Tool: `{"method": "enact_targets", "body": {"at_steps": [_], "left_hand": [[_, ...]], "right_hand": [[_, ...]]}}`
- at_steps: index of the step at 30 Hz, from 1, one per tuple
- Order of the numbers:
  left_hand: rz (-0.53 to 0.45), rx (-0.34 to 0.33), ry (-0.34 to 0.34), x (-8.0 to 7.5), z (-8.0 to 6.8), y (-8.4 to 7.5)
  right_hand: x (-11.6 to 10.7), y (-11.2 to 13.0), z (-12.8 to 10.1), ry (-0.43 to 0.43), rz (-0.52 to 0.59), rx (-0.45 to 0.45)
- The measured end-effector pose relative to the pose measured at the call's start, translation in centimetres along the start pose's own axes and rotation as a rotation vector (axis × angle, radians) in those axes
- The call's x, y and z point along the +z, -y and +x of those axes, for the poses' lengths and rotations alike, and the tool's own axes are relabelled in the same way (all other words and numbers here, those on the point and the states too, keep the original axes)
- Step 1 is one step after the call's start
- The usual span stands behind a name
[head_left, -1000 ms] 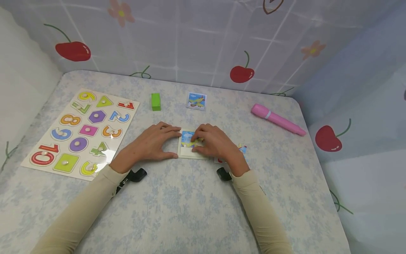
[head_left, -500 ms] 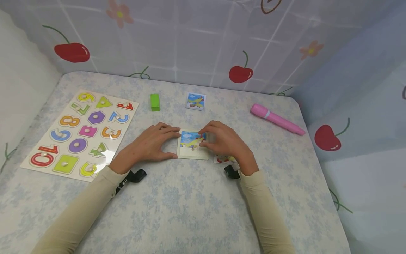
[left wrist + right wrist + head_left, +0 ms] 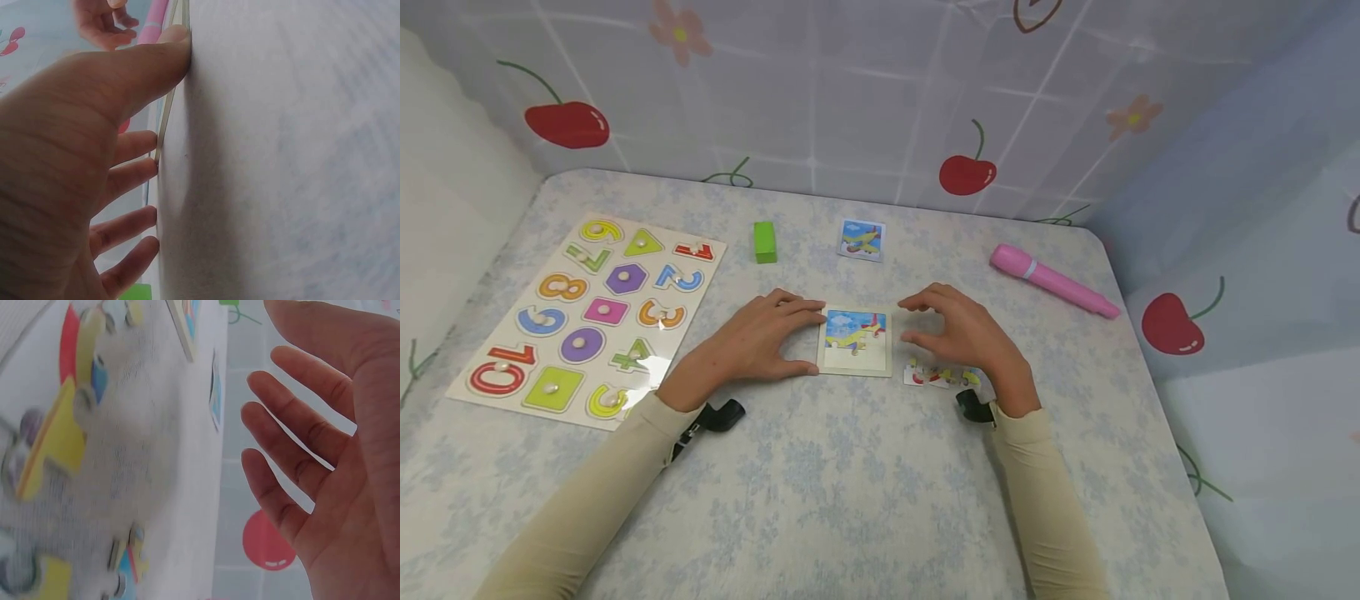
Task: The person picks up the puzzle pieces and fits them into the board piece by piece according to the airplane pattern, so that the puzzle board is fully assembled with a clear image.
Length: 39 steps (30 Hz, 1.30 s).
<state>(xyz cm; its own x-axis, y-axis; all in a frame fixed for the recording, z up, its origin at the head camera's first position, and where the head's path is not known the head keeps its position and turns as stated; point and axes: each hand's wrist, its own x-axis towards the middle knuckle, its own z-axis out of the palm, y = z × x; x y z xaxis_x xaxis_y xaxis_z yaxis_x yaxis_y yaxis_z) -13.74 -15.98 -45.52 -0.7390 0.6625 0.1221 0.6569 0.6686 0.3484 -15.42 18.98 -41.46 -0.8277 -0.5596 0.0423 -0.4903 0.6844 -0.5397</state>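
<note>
A small jigsaw puzzle board (image 3: 855, 360) lies mid-table, its upper part filled with a blue-sky airplane picture and its lower strip bare. My left hand (image 3: 758, 337) rests at the board's left edge, thumb and fingertips touching it without curling round. Right of the board, my right hand (image 3: 973, 333) is raised off the table with fingers spread apart and nothing between them. Beneath and in front of it lie several loose puzzle pieces (image 3: 934, 375), partly hidden by the wrist. In the right wrist view, a yellow-and-red puzzle piece (image 3: 57, 440) appears close by.
A number-and-shape peg board (image 3: 625, 279) lies at the left. Toward the back are a green block (image 3: 765, 242) and a small airplane picture card (image 3: 861, 240). A pink marker-shaped thing (image 3: 1052, 282) lies at the back right. Patterned curtains surround the table.
My right hand has left the board and moved right, uncovering the pieced picture and then the loose pieces. The left hand has stayed at the board's edge.
</note>
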Motion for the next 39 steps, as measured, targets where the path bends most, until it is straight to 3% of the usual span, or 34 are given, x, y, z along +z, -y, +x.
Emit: {"method": "enact_targets", "body": {"at_steps": [23, 39], "left_hand": [[-0.001, -0.017, 0.008, -0.3, -0.1, -0.2], [-0.007, -0.019, 0.012, -0.1, -0.2, -0.2]], "right_hand": [[-1.8, -3.5, -3.5, -0.03, 0.004, 0.085], [-2.1, -5.4, -6.6, 0.019, -0.035, 0.207]]}}
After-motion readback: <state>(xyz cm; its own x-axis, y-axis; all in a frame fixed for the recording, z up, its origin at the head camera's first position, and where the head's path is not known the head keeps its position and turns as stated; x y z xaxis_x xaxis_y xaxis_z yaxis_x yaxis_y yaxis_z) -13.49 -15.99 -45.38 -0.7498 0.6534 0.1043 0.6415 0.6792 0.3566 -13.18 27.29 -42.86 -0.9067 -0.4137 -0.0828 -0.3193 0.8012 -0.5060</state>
